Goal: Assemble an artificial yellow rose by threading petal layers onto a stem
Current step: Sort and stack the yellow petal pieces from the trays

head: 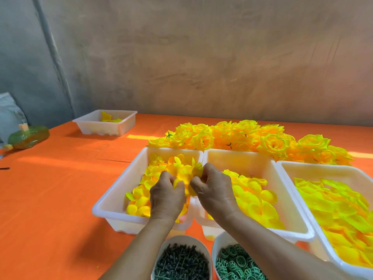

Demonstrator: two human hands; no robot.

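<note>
On your orange-covered desk [60, 199], a green plastic bottle [28, 136] lies at the far left, and a small white plastic tray [123, 126] stands behind it to the right. Your left hand [166, 197] and right hand [214, 188] are both curled and pinch a yellow fabric petal layer [184, 178] between them. They hold it above the left white bin [125, 188] of small yellow petals. Whether a stem is in the grip cannot be told. The middle bin [242, 160] and right bin [323, 170] hold larger petals. Finished yellow roses [242, 138] lie heaped behind the bins. Nearest you stand a white tub of dark green stems [181, 238] and a white tub of green rings [217, 245].
</note>
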